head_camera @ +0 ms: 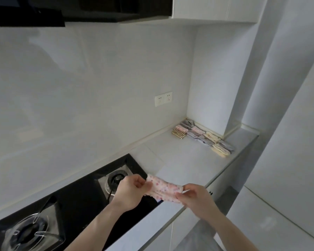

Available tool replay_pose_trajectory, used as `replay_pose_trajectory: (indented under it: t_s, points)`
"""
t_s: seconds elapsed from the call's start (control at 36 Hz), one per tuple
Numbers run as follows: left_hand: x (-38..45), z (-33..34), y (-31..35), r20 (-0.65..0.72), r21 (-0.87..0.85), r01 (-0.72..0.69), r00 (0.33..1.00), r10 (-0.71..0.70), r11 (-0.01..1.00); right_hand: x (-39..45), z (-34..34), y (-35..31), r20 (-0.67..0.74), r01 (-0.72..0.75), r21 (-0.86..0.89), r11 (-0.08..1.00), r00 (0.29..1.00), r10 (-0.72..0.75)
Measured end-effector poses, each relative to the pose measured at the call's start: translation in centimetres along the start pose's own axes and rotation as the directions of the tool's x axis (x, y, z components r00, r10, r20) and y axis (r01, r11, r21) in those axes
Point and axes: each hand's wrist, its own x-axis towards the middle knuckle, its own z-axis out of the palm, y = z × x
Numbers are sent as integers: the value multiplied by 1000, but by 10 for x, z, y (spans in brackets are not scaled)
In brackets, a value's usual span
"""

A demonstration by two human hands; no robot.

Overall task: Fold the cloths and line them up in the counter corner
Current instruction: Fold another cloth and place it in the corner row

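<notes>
Pinching opposite ends of a pink spotted cloth [163,189] above the counter's [185,160] front edge, left hand [130,192] and right hand [198,197] leave bare surface before the folded cloths [203,136] in the far corner.

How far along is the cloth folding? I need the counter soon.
Done: folded cloths lined up in the counter corner. In hand: the left hand and right hand hold a pink dotted cloth above the counter's front edge. Left: finishing and placing it; no other loose cloths are visible.
</notes>
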Motion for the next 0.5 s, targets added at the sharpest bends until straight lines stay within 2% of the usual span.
replay_pose_trajectory:
  t_s: [0.11, 0.25, 0.5]
  points:
    - [55, 19, 11, 64, -43, 26, 998, -23, 999, 39, -21, 13, -59, -105, 12, 994, 993, 105]
    - [120, 35, 34, 124, -60, 22, 992, -14, 998, 93, -49, 14, -137, -162, 56, 985, 976, 168]
    - [203, 34, 56, 238, -72, 91, 969, -72, 993, 183, -81, 34, -190, -233, 260, 937, 939, 286]
